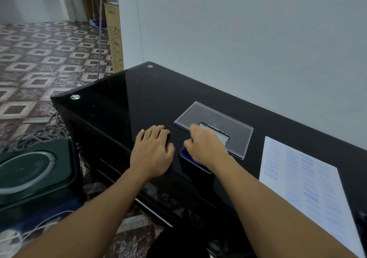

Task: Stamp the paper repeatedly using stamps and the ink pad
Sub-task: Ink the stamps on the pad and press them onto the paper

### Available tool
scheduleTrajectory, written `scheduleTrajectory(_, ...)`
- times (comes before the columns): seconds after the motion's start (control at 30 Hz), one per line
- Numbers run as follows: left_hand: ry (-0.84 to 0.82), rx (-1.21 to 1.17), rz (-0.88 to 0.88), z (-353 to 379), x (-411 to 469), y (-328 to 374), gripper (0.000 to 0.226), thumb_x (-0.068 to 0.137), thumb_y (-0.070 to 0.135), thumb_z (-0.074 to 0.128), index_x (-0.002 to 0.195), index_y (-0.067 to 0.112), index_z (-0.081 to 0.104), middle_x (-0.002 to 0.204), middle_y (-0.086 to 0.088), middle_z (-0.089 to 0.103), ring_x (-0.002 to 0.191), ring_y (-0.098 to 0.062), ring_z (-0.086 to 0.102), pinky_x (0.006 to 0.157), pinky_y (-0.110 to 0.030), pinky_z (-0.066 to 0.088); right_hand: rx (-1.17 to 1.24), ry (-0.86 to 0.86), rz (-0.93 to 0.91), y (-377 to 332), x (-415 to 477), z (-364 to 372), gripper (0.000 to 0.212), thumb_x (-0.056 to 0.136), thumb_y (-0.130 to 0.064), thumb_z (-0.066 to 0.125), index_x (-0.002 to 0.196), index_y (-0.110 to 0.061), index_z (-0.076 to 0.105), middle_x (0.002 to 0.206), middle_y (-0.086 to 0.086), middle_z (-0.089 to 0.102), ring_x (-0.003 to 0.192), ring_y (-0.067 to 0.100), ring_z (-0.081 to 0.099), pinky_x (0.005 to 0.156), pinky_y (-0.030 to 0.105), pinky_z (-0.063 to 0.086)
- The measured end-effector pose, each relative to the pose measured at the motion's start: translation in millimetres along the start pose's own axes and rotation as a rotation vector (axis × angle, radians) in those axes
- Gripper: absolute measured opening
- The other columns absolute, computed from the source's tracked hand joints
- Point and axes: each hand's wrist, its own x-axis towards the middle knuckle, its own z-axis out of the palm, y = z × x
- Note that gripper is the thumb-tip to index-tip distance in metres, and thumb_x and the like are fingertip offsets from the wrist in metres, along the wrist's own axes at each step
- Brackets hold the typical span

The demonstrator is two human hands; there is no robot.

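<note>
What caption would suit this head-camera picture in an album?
Right hand holds a stamp at the blue ink pad, left hand resting on the black table, stamped paper alongside.

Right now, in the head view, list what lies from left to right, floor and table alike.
Dark green box on the floor → left hand → right hand → paper. The ink pad and clear lid overlap the right hand, so they are left out.
</note>
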Motion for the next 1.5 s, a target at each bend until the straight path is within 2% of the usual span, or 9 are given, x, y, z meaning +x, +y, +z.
scheduleTrajectory(0.2, -0.010, 0.002, -0.009, -0.5, 0.1, 0.5, 0.044, 0.097, 0.042, 0.042, 0.137, 0.025, 0.050, 0.150, 0.004, 0.043, 0.143, -0.017, 0.032, 0.121, -0.043, 0.018, -0.064, 0.060, -0.048, 2.7, -9.6, 9.3, 0.013, 0.097, -0.025, 0.046, 0.091, -0.019, 0.037, 0.077, 0.006, 0.055, 0.070, 0.031, 0.058, 0.058, 0.040, 0.046)
scheduleTrajectory(0.33, -0.016, 0.000, -0.009, -0.7, -0.1, 0.9, 0.044, 0.098, 0.042, 0.040, 0.138, 0.024, 0.049, 0.151, 0.004, 0.042, 0.144, -0.017, 0.031, 0.121, -0.044, 0.017, -0.106, 0.075, -0.045, 3.1, -12.0, 12.1, 0.022, 0.097, -0.020, 0.049, 0.084, -0.020, 0.032, 0.068, 0.001, 0.046, 0.058, 0.022, 0.046, 0.046, 0.030, 0.031)
scheduleTrajectory(0.7, -0.016, -0.011, -0.004, -1.2, -0.4, 0.8, 0.044, 0.098, 0.041, 0.041, 0.137, 0.024, 0.050, 0.150, 0.004, 0.043, 0.143, -0.017, 0.031, 0.121, -0.044, 0.017, 0.000, 0.014, 0.021, -1.1, -4.1, 4.5, 0.013, 0.095, -0.021, 0.050, 0.089, -0.014, 0.041, 0.072, 0.007, 0.057, 0.072, 0.032, 0.058, 0.064, 0.045, 0.052)
scheduleTrajectory(0.9, -0.019, -0.014, 0.003, -1.8, -0.3, 1.3, 0.043, 0.098, 0.040, 0.041, 0.137, 0.023, 0.050, 0.150, 0.003, 0.044, 0.143, -0.018, 0.032, 0.121, -0.045, 0.018, -0.026, 0.015, 0.021, 0.4, -3.4, 4.7, 0.013, 0.095, -0.022, 0.050, 0.089, -0.015, 0.042, 0.074, 0.008, 0.059, 0.073, 0.032, 0.060, 0.067, 0.048, 0.055)
scheduleTrajectory(1.0, -0.032, -0.010, 0.006, -1.7, -0.6, 0.8, 0.044, 0.099, 0.040, 0.039, 0.139, 0.023, 0.048, 0.152, 0.002, 0.041, 0.144, -0.018, 0.030, 0.122, -0.044, 0.016, -0.030, 0.019, -0.002, 2.5, -4.1, 5.5, 0.012, 0.096, -0.024, 0.050, 0.092, -0.014, 0.044, 0.077, 0.008, 0.061, 0.071, 0.030, 0.060, 0.062, 0.044, 0.053)
scheduleTrajectory(1.13, -0.059, -0.013, 0.007, -2.6, -0.2, 1.3, 0.046, 0.100, 0.040, 0.036, 0.142, 0.023, 0.045, 0.155, 0.002, 0.037, 0.147, -0.019, 0.025, 0.123, -0.044, 0.014, -0.295, 0.018, -0.157, 4.6, -12.2, 5.6, 0.016, 0.102, -0.019, 0.045, 0.089, -0.009, 0.045, 0.089, 0.003, 0.039, 0.060, 0.020, 0.045, 0.052, 0.035, 0.041)
scheduleTrajectory(1.2, -0.080, -0.016, 0.003, -3.4, 0.5, 1.1, 0.046, 0.101, 0.040, 0.036, 0.143, 0.024, 0.043, 0.157, 0.001, 0.035, 0.148, -0.019, 0.023, 0.123, -0.044, 0.012, -0.249, 0.030, -0.147, 4.1, -15.2, 4.1, 0.013, 0.102, -0.019, 0.043, 0.092, -0.015, 0.050, 0.088, 0.005, 0.037, 0.063, 0.022, 0.048, 0.054, 0.036, 0.043)
scheduleTrajectory(1.37, -0.173, -0.084, -0.035, -10.6, 8.3, 0.4, 0.046, 0.099, 0.038, 0.043, 0.143, 0.022, 0.045, 0.155, 0.002, 0.037, 0.147, -0.018, 0.025, 0.122, -0.043, 0.013, 0.093, 0.079, -0.014, 3.9, -24.7, -3.0, 0.013, 0.101, -0.021, 0.046, 0.091, -0.014, 0.040, 0.079, 0.006, 0.059, 0.072, 0.026, 0.057, 0.056, 0.033, 0.040)
scheduleTrajectory(1.5, -0.189, -0.205, -0.089, -25.8, 17.5, 7.7, 0.038, 0.095, 0.032, 0.049, 0.128, 0.016, 0.057, 0.135, -0.002, 0.057, 0.127, -0.021, 0.048, 0.110, -0.045, 0.036, 0.184, 0.104, 0.035, 12.3, -44.1, -20.5, 0.014, 0.102, -0.023, 0.045, 0.089, -0.019, 0.041, 0.076, -0.003, 0.054, 0.073, 0.018, 0.056, 0.059, 0.031, 0.041)
